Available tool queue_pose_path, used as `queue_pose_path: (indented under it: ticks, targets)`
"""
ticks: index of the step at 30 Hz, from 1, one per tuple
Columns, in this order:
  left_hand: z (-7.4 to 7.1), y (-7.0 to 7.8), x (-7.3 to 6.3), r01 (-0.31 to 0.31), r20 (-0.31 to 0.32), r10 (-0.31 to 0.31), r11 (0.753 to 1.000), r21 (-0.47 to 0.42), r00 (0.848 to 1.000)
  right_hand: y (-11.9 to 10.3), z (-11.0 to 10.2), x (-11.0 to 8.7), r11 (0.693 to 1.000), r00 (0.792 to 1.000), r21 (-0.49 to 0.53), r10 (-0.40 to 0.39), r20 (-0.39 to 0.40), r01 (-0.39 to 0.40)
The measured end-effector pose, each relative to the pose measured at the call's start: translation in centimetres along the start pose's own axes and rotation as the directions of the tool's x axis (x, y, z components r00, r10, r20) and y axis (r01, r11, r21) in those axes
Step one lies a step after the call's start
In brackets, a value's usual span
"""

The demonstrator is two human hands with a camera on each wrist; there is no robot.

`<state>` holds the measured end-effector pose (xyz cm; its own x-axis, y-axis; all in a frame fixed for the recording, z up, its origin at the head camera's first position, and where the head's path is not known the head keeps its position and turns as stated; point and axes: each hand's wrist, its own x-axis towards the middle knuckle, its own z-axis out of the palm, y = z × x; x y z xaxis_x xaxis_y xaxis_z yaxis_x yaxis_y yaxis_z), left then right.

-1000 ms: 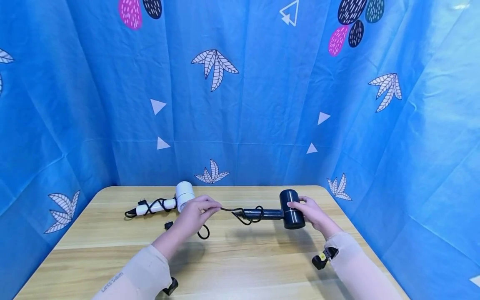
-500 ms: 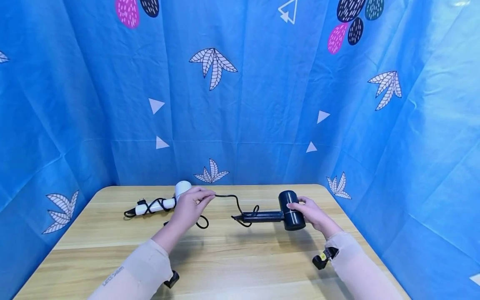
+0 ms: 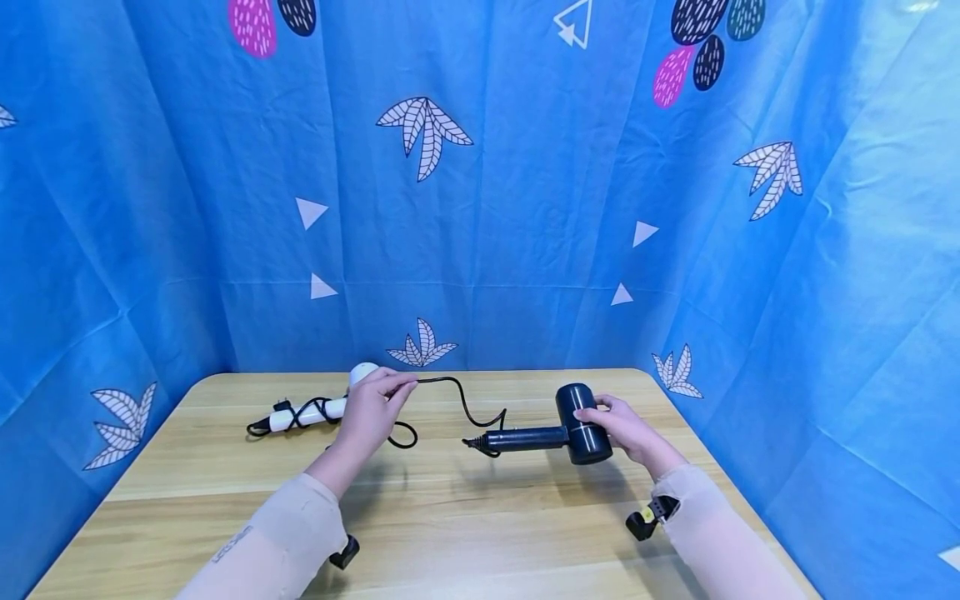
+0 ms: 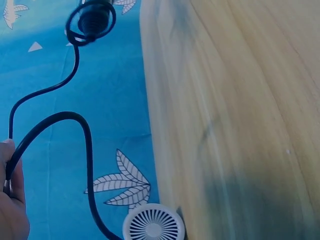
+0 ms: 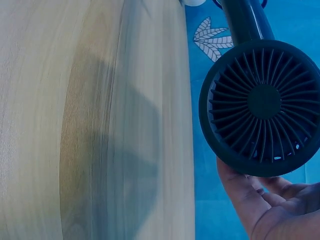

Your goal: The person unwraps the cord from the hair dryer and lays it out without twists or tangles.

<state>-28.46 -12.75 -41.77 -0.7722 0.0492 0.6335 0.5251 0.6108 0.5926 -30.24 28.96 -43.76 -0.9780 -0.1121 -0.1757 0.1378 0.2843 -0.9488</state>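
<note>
My right hand (image 3: 624,423) grips the head of a black hair dryer (image 3: 583,423), its handle pointing left above the table. In the right wrist view the thumb and fingers hold the dryer's round body just below its slatted grille (image 5: 264,102). My left hand (image 3: 369,410) pinches the dryer's black cord (image 3: 459,392) between thumb and fingertips. From there the cord runs slack to the handle's end, where a small loop still hangs. A free length of cord (image 4: 89,150) curves down past the left hand in the left wrist view.
A white hair dryer (image 3: 307,414) with its cord wrapped round the handle lies at the table's back left, its head partly hidden by my left hand. The wooden table (image 3: 480,533) ends at a blue patterned curtain (image 3: 525,208). Wrist cameras hang beneath both sleeves.
My left hand has moved left and slightly up, drawing the cord away from the black dryer's handle. Loops round the handle have loosened. The right hand has stayed nearly still.
</note>
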Motion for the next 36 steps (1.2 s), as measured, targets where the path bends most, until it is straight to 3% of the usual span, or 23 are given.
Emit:
queue_pose_path:
  ticks: [9,16,23,27,36]
  targets:
    - [0.8,-1.5,-0.2,0.078,0.052,-0.081,0.995,0.064,0.995,0.2,-0.2,-0.2,0.999,1.000,0.033,-0.012,0.023,0.011]
    - [1.6,-3.0,-0.9,0.084,0.130,-0.097,0.991,0.103,0.987,0.0,-0.3,-0.4,0.999,0.999,0.049,-0.018,0.035,0.017]
    - [2.1,-3.6,-1.7,0.085,0.222,-0.115,0.987,0.137,0.968,-0.1,-0.6,-0.5,0.998,0.998,0.060,-0.032,0.047,0.029]
    - [2.3,-3.7,-2.1,0.086,0.287,-0.128,0.984,0.155,0.949,-0.2,-0.8,-0.5,0.998,0.999,0.061,-0.026,0.035,0.024]
    - [1.6,-3.8,-3.3,0.021,0.371,-0.074,0.989,0.144,0.926,-0.7,-1.4,-0.6,0.998,1.000,0.060,-0.014,0.012,0.013]
